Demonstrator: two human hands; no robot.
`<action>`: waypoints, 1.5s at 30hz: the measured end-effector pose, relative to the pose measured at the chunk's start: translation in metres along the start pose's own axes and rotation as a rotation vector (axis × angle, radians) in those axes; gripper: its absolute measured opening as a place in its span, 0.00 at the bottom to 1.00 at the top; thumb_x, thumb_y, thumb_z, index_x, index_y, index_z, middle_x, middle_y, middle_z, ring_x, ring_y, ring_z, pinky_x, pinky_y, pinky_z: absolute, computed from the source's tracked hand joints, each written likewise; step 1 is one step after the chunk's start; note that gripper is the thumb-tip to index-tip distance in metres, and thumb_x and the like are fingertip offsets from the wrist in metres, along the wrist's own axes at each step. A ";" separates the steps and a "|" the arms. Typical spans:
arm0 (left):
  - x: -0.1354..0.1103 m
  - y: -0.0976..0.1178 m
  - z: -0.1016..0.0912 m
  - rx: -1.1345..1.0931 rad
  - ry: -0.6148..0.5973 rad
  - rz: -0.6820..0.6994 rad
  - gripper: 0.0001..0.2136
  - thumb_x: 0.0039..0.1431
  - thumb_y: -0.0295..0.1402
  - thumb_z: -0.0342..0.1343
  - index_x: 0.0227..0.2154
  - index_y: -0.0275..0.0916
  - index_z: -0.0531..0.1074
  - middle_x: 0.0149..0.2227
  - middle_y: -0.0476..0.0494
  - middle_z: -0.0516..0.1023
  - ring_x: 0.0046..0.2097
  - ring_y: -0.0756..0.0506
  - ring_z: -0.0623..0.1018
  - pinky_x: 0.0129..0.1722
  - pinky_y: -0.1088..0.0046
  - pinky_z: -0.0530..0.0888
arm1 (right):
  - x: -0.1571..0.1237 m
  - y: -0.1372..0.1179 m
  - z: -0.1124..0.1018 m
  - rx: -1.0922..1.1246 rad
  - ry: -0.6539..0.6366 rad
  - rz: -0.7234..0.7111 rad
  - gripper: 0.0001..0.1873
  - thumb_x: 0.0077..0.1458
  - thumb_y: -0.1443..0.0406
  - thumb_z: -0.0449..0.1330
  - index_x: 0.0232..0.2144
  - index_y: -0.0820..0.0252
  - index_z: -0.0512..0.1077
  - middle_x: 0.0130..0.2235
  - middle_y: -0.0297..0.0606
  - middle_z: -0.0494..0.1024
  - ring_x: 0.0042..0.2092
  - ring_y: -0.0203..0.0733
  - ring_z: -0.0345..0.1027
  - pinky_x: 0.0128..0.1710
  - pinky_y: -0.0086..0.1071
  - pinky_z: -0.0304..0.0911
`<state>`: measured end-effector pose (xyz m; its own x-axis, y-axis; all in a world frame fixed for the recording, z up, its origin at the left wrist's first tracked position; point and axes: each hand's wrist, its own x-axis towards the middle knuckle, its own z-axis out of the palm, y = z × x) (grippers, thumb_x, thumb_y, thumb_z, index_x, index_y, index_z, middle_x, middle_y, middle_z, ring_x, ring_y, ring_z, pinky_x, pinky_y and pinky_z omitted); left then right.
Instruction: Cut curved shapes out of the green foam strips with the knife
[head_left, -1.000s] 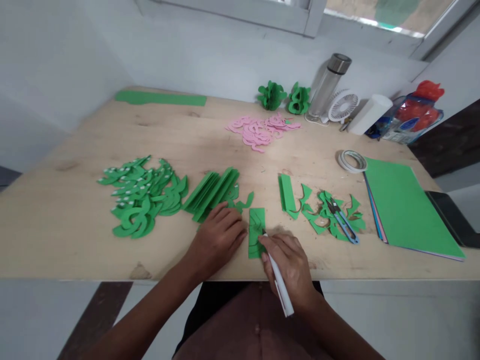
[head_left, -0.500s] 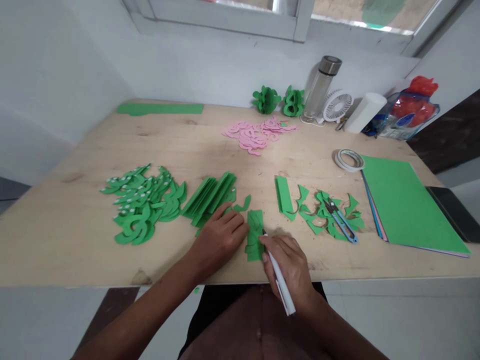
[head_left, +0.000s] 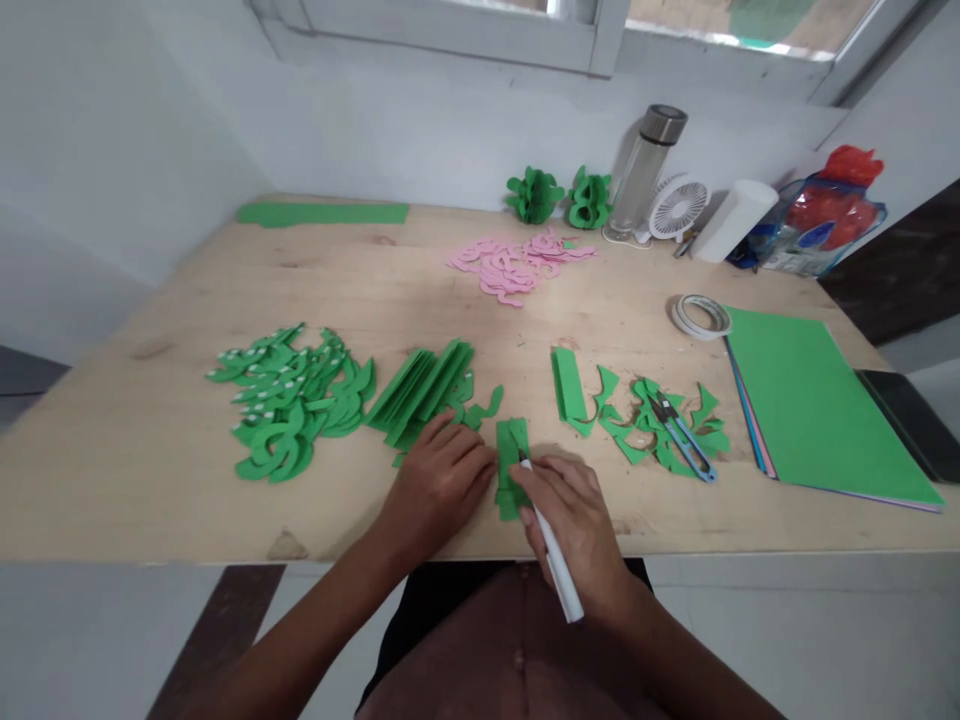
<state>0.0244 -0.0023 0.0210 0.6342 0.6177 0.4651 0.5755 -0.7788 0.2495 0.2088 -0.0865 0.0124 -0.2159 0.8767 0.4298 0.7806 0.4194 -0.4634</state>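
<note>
The tabletop (head_left: 360, 300) is pale tan wood with brown knots. At its near edge, the pen (head_left: 556, 565) is white, dark-tipped, over a green strip (head_left: 505, 450). Toward the left edge, the green leaf pile (head_left: 281, 390) is partly spotted white, beside a plain green folded stack (head_left: 424, 385); the far left corner holds a green band (head_left: 322, 214). Toward the far edge, cutouts (head_left: 501, 280) are pink, balls (head_left: 535, 195) dark green, the bottle (head_left: 639, 185) clear with a silver cap (head_left: 664, 124), fan (head_left: 679, 207) and roll (head_left: 735, 220) white, the bag (head_left: 821, 220) clear and blue with red contents. Toward the right edge, tape (head_left: 681, 320) is white, sheets (head_left: 821, 400) green over blue and pink, phone (head_left: 915, 425) black, snips (head_left: 696, 458) light blue, dark-bladed, scraps (head_left: 628, 445) green.
</note>
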 end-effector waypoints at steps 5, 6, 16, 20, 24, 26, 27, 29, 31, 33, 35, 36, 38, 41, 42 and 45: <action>-0.006 0.004 0.000 -0.018 0.013 0.020 0.08 0.66 0.28 0.51 0.35 0.40 0.75 0.32 0.45 0.75 0.39 0.44 0.75 0.51 0.58 0.74 | 0.000 0.000 -0.001 -0.028 -0.113 -0.036 0.21 0.62 0.71 0.55 0.56 0.54 0.70 0.46 0.42 0.82 0.55 0.51 0.70 0.55 0.47 0.63; -0.007 0.005 0.001 -0.016 0.011 0.020 0.08 0.67 0.28 0.51 0.35 0.40 0.75 0.32 0.45 0.75 0.39 0.44 0.75 0.51 0.58 0.74 | 0.000 0.000 -0.002 -0.038 -0.117 -0.037 0.21 0.62 0.71 0.55 0.55 0.54 0.70 0.46 0.42 0.82 0.55 0.51 0.70 0.55 0.47 0.63; -0.008 0.005 0.001 -0.020 0.001 0.004 0.09 0.67 0.29 0.50 0.36 0.39 0.75 0.34 0.44 0.76 0.40 0.43 0.74 0.51 0.55 0.74 | -0.010 0.015 -0.017 -0.109 -0.062 -0.036 0.18 0.66 0.70 0.52 0.55 0.56 0.70 0.47 0.42 0.82 0.56 0.50 0.69 0.56 0.48 0.60; -0.012 0.011 -0.002 -0.051 0.009 -0.015 0.08 0.67 0.28 0.50 0.37 0.39 0.75 0.35 0.44 0.77 0.41 0.43 0.75 0.54 0.55 0.73 | -0.011 0.015 -0.019 -0.111 -0.028 -0.051 0.18 0.65 0.71 0.53 0.55 0.58 0.70 0.47 0.42 0.82 0.55 0.50 0.70 0.54 0.47 0.61; -0.018 0.022 -0.003 -0.118 -0.003 -0.009 0.07 0.67 0.29 0.51 0.39 0.38 0.74 0.39 0.43 0.78 0.44 0.43 0.74 0.55 0.54 0.72 | -0.008 0.012 -0.019 -0.103 -0.065 -0.066 0.18 0.65 0.71 0.53 0.56 0.59 0.69 0.48 0.43 0.81 0.56 0.49 0.69 0.56 0.47 0.61; -0.020 0.027 -0.003 -0.134 -0.004 0.015 0.06 0.66 0.29 0.52 0.39 0.38 0.74 0.40 0.42 0.78 0.45 0.42 0.75 0.56 0.53 0.71 | -0.007 0.012 -0.018 -0.113 -0.075 -0.072 0.18 0.65 0.71 0.53 0.55 0.59 0.69 0.49 0.42 0.81 0.56 0.49 0.69 0.57 0.47 0.60; -0.021 0.028 -0.002 -0.130 -0.005 0.027 0.06 0.66 0.30 0.52 0.39 0.38 0.74 0.41 0.42 0.78 0.46 0.42 0.75 0.56 0.53 0.71 | -0.007 0.012 -0.018 -0.121 -0.075 -0.075 0.18 0.65 0.71 0.53 0.55 0.59 0.69 0.49 0.42 0.81 0.56 0.49 0.68 0.57 0.46 0.60; -0.021 0.029 0.000 -0.104 -0.007 0.045 0.05 0.65 0.30 0.53 0.38 0.38 0.74 0.41 0.42 0.78 0.47 0.41 0.75 0.57 0.52 0.71 | -0.007 0.014 -0.018 -0.140 -0.069 -0.076 0.18 0.65 0.71 0.54 0.55 0.59 0.69 0.49 0.42 0.81 0.56 0.49 0.68 0.57 0.46 0.60; -0.021 0.028 0.001 -0.076 -0.005 0.066 0.05 0.65 0.29 0.53 0.38 0.38 0.74 0.40 0.42 0.79 0.46 0.42 0.75 0.57 0.53 0.71 | -0.008 0.016 -0.018 -0.156 -0.065 -0.071 0.18 0.65 0.70 0.53 0.55 0.59 0.70 0.49 0.42 0.81 0.57 0.49 0.68 0.57 0.46 0.61; -0.020 0.026 0.003 -0.056 0.004 0.087 0.06 0.65 0.27 0.52 0.37 0.38 0.75 0.39 0.43 0.79 0.45 0.43 0.76 0.57 0.53 0.71 | -0.010 0.018 -0.018 -0.167 -0.061 -0.063 0.17 0.65 0.70 0.53 0.55 0.58 0.70 0.49 0.42 0.81 0.57 0.49 0.68 0.57 0.46 0.61; -0.020 0.024 0.003 -0.038 0.004 0.103 0.07 0.66 0.27 0.52 0.36 0.38 0.75 0.37 0.44 0.78 0.44 0.44 0.76 0.57 0.53 0.71 | -0.011 0.019 -0.018 -0.171 -0.056 -0.053 0.18 0.66 0.70 0.53 0.55 0.57 0.70 0.49 0.42 0.81 0.57 0.49 0.68 0.57 0.46 0.61; -0.020 0.023 0.002 -0.026 0.000 0.108 0.07 0.66 0.27 0.52 0.36 0.38 0.75 0.37 0.44 0.78 0.44 0.44 0.76 0.57 0.53 0.71 | -0.011 0.019 -0.017 -0.171 -0.053 -0.049 0.18 0.66 0.70 0.52 0.56 0.57 0.70 0.48 0.41 0.82 0.57 0.48 0.68 0.57 0.46 0.61; -0.021 0.020 0.001 0.007 -0.010 0.110 0.08 0.67 0.27 0.52 0.35 0.38 0.75 0.36 0.45 0.78 0.44 0.44 0.76 0.57 0.54 0.71 | -0.012 0.020 -0.016 -0.168 -0.048 -0.045 0.19 0.66 0.70 0.52 0.56 0.56 0.69 0.48 0.41 0.82 0.57 0.48 0.69 0.57 0.46 0.61; -0.020 0.014 -0.001 0.069 -0.004 0.111 0.08 0.67 0.28 0.52 0.35 0.39 0.76 0.37 0.45 0.79 0.44 0.44 0.76 0.57 0.54 0.71 | -0.013 0.020 -0.014 -0.163 -0.037 -0.048 0.19 0.65 0.70 0.53 0.57 0.57 0.69 0.48 0.41 0.82 0.57 0.49 0.69 0.57 0.47 0.61; -0.020 0.011 -0.002 0.088 0.004 0.112 0.08 0.67 0.28 0.52 0.35 0.39 0.76 0.37 0.45 0.79 0.44 0.44 0.77 0.57 0.54 0.71 | -0.013 0.020 -0.013 -0.164 -0.032 -0.048 0.18 0.65 0.70 0.53 0.56 0.58 0.69 0.48 0.42 0.82 0.57 0.49 0.69 0.57 0.47 0.61; -0.018 -0.001 -0.003 0.152 0.028 0.108 0.08 0.67 0.27 0.52 0.34 0.39 0.76 0.35 0.46 0.79 0.43 0.44 0.77 0.56 0.54 0.71 | -0.013 0.019 -0.011 -0.164 -0.026 -0.042 0.18 0.66 0.70 0.52 0.55 0.58 0.70 0.48 0.42 0.82 0.57 0.50 0.68 0.57 0.47 0.61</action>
<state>0.0110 -0.0128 0.0155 0.6836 0.5261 0.5059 0.5773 -0.8138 0.0662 0.2326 -0.0922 0.0063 -0.2643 0.8658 0.4249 0.8551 0.4141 -0.3120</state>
